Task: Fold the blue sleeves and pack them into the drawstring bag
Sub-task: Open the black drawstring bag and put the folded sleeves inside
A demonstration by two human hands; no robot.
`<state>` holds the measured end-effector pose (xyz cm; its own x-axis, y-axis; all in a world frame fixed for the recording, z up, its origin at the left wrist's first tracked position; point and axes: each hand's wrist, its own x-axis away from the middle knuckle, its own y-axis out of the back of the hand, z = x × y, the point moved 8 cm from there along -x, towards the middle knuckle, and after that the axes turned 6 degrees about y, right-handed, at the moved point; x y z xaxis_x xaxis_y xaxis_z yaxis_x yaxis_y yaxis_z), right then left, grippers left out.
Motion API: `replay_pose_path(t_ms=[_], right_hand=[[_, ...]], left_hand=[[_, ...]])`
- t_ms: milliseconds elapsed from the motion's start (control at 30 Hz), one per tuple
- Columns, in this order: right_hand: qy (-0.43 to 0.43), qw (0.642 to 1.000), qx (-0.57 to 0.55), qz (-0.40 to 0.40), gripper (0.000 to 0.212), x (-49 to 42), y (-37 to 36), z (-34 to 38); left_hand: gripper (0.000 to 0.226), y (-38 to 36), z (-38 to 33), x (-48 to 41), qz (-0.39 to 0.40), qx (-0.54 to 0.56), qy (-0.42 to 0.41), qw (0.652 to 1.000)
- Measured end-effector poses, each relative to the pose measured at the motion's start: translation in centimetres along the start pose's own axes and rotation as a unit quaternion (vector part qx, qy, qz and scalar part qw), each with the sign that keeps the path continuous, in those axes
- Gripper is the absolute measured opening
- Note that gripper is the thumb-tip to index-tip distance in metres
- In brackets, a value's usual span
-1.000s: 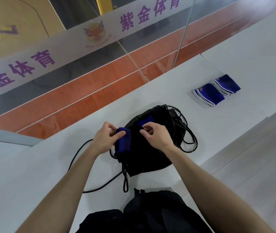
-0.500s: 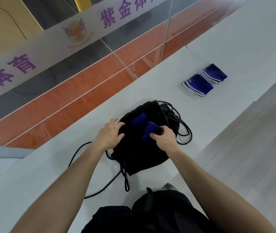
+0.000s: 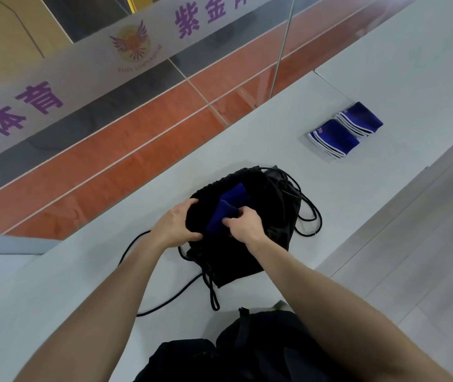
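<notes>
A black drawstring bag (image 3: 272, 216) lies on the grey ledge (image 3: 142, 216) with its mouth open toward me. My left hand (image 3: 174, 226) grips the bag's left rim and holds the mouth open. My right hand (image 3: 243, 226) pinches a folded blue sleeve (image 3: 221, 216) and holds it inside the mouth. A second blue sleeve (image 3: 236, 193) lies deeper in the bag, just behind the first. Two more folded blue sleeves with white-striped cuffs, one nearer (image 3: 334, 140) and one farther (image 3: 360, 121), rest side by side on the ledge at the far right.
Black cords (image 3: 309, 216) loop out to the bag's right, and one long cord (image 3: 134, 245) trails left and toward me. A black bag or garment (image 3: 236, 351) sits at my lap. Beyond the ledge is a glass barrier with an orange court floor (image 3: 109, 166).
The sleeve went from my left hand to my right and into the bag's mouth. My left hand moved onto the bag's rim and closed on it.
</notes>
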<state>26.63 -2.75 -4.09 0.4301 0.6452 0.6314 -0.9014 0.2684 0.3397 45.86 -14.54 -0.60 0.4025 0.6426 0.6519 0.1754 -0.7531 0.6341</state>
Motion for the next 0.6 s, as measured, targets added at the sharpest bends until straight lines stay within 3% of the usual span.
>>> replay_pose_path(t_ms=[100,167,267,333,433,533,600], right_hand=[[-0.022,1.0,-0.01,0.012,0.048,-1.1,-2.4,-0.4],[0.011,0.995,0.096,-0.019,0.044,-0.8,-2.2,0.3],[0.154,0.947,0.266,-0.095,0.046,0.5,-1.5,2.6],[0.299,0.89,0.328,-0.103,0.035,1.6,-2.3,4.3],[0.428,0.814,0.392,-0.022,0.019,2.1,-5.0,4.1],[0.377,0.823,0.417,0.085,0.041,1.2,-6.5,3.0],[0.364,0.81,0.441,0.13,0.054,1.0,-7.1,3.0]], left_hand=[[0.116,0.1,0.7,0.5,0.006,-0.001,0.004,1.0],[0.116,0.1,0.8,0.9,0.007,0.0,0.007,1.0],[0.118,0.2,0.9,1.1,0.009,0.01,0.008,1.0],[0.117,0.3,0.9,1.1,0.007,0.013,0.006,1.0],[0.118,0.3,1.0,1.1,0.002,-0.004,0.006,1.0],[0.118,0.4,0.9,1.3,0.003,-0.001,0.011,1.0],[0.116,0.7,0.8,1.4,-0.003,-0.003,0.011,1.0]])
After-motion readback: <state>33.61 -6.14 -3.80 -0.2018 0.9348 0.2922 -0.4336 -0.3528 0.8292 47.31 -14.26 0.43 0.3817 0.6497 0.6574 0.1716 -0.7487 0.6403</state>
